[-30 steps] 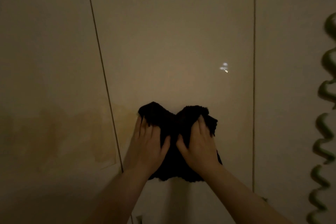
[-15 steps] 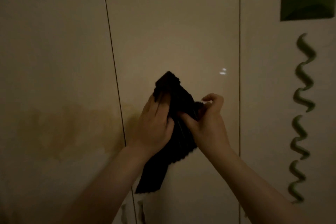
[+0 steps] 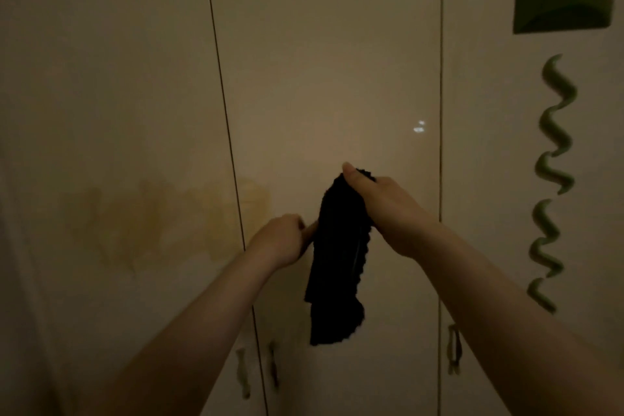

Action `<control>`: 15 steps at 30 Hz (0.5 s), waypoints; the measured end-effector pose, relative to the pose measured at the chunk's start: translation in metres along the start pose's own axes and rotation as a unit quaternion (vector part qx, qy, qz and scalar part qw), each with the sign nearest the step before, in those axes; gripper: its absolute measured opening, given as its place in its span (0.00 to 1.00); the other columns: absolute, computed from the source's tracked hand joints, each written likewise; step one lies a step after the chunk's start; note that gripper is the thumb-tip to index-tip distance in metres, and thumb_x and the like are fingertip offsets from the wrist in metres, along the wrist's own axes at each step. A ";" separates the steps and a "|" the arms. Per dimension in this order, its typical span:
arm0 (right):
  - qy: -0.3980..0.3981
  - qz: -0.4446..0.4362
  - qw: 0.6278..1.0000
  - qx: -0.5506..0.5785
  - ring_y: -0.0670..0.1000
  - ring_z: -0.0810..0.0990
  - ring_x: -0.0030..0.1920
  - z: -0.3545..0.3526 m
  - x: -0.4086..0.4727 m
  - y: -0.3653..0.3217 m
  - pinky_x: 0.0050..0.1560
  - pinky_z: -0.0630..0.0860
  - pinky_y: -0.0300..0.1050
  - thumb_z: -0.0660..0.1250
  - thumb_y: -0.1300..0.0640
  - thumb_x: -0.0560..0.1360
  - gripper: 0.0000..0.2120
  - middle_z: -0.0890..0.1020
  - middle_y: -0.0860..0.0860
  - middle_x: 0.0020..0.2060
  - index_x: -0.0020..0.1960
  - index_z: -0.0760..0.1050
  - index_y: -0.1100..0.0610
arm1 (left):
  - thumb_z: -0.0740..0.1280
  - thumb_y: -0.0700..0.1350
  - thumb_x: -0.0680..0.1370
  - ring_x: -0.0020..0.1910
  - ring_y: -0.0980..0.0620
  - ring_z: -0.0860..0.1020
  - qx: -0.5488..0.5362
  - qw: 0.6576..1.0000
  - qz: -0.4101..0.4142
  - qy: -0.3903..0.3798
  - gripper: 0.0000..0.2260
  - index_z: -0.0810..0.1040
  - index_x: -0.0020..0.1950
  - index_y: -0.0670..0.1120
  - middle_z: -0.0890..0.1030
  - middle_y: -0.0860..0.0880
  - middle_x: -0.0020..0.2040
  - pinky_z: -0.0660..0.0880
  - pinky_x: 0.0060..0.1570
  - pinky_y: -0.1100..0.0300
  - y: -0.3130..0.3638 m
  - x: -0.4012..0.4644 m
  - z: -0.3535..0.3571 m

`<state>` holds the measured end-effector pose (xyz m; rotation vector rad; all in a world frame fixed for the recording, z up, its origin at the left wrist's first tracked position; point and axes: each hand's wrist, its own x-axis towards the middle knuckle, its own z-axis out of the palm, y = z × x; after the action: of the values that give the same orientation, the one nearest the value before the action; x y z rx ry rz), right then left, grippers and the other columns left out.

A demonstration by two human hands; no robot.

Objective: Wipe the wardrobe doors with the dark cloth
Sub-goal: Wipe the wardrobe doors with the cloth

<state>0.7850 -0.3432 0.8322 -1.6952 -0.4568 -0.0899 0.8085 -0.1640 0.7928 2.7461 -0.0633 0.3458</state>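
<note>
Dark cloth (image 3: 337, 267), one, hangs gripped by right hand (image 3: 388, 209); left hand (image 3: 282, 240) pinches its edge before three doors (image 3: 320, 61).

— How are the hands held?
— The right hand (image 3: 385, 209) is raised at about one o'clock from the left hand (image 3: 282, 240), its thumb and fingers curled round the top of the dark cloth (image 3: 337, 263).
— And the left?
— It is curled, fingertips pinching the cloth's edge. Both forearms are extended upward from six o'clock.
</note>
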 end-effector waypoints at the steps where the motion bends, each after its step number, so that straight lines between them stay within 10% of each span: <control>1: -0.005 0.013 1.000 0.024 0.53 0.79 0.57 -0.002 0.001 0.002 0.64 0.71 0.52 0.61 0.36 0.75 0.29 0.81 0.54 0.55 0.59 0.76 0.61 | 0.60 0.43 0.81 0.49 0.42 0.80 0.040 0.997 -0.011 -0.060 0.08 0.77 0.54 0.42 0.81 0.40 0.51 0.73 0.40 0.52 -0.001 -0.006 0.003; 5: -0.010 0.045 0.989 0.142 0.51 0.79 0.55 -0.009 -0.005 0.006 0.59 0.73 0.45 0.62 0.41 0.77 0.23 0.81 0.53 0.54 0.59 0.74 0.60 | 0.55 0.50 0.83 0.45 0.47 0.82 -0.169 0.952 -0.073 -0.245 0.17 0.66 0.71 0.47 0.80 0.48 0.48 0.75 0.45 0.53 -0.022 -0.033 0.032; 9: 0.000 0.059 0.974 0.219 0.51 0.80 0.54 -0.016 -0.014 0.008 0.58 0.73 0.45 0.63 0.43 0.77 0.16 0.82 0.53 0.53 0.51 0.76 0.57 | 0.58 0.69 0.76 0.62 0.39 0.77 -0.400 0.809 -0.131 -0.411 0.32 0.75 0.68 0.47 0.80 0.41 0.62 0.71 0.62 0.41 -0.047 -0.034 0.084; 11: 0.014 0.069 0.974 0.214 0.53 0.81 0.54 -0.022 -0.018 0.010 0.60 0.73 0.48 0.65 0.43 0.76 0.17 0.82 0.54 0.53 0.53 0.76 0.57 | 0.53 0.67 0.79 0.65 0.40 0.75 -0.472 0.771 -0.120 -0.410 0.30 0.78 0.65 0.46 0.78 0.40 0.65 0.71 0.62 0.46 -0.042 -0.040 0.096; 15: 0.048 0.093 0.982 0.159 0.56 0.80 0.54 -0.033 -0.027 0.009 0.58 0.75 0.52 0.66 0.40 0.74 0.25 0.81 0.56 0.54 0.60 0.74 0.58 | 0.59 0.48 0.82 0.56 0.43 0.80 -0.519 0.804 -0.073 -0.280 0.16 0.75 0.66 0.43 0.82 0.40 0.57 0.76 0.58 0.45 -0.032 -0.045 0.105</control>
<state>0.7699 -0.3828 0.8218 -1.4031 -0.2232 0.0367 0.7918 -0.1731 0.6753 1.6396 -0.1412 -0.4525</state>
